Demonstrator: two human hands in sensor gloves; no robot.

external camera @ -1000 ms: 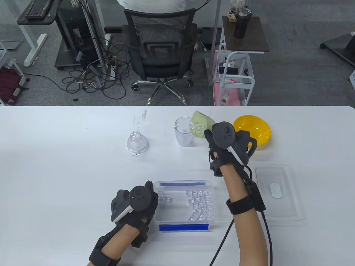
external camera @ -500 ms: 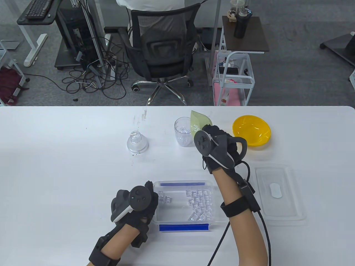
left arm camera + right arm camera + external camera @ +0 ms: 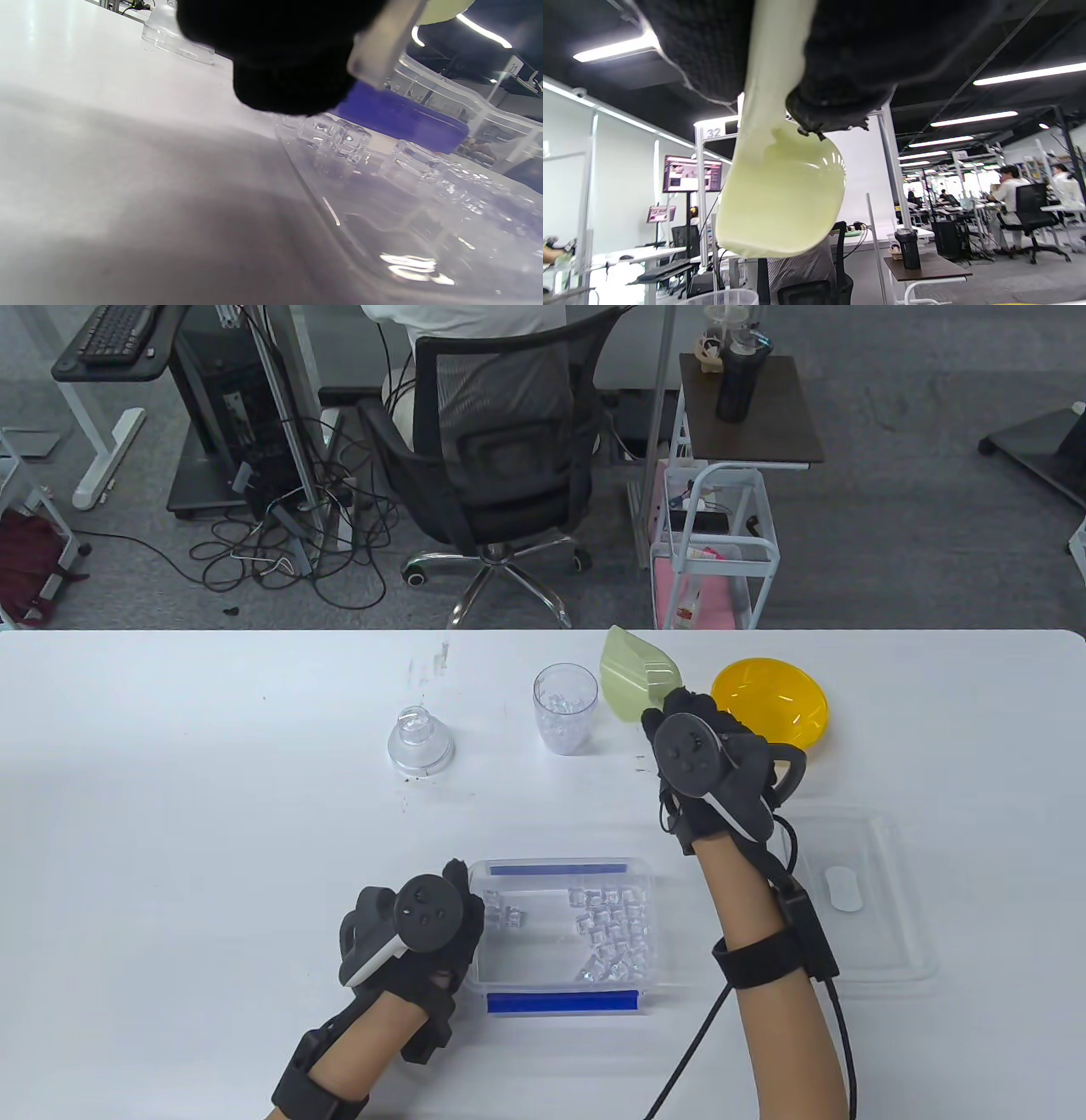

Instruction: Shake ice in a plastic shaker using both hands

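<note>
Shaker cup [image 3: 565, 718] is standing just left of the scoop [image 3: 632, 678] the right hand [image 3: 708, 768] is gripping; right wrist view is showing fingers [image 3: 840, 76] curled around its handle.

Clutter on and behind my table

I see a yellow bowl [image 3: 770, 704] at the far right, a clear flat lid [image 3: 857, 891] nearer me, and an office chair [image 3: 501, 466] and white cart [image 3: 717, 551] beyond.

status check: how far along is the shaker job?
Done: ice sits in the shaker cup. In hand: right hand holds the empty green scoop; left hand steadies the ice container. Left: fit the shaker lid, then shake with both hands.
</note>
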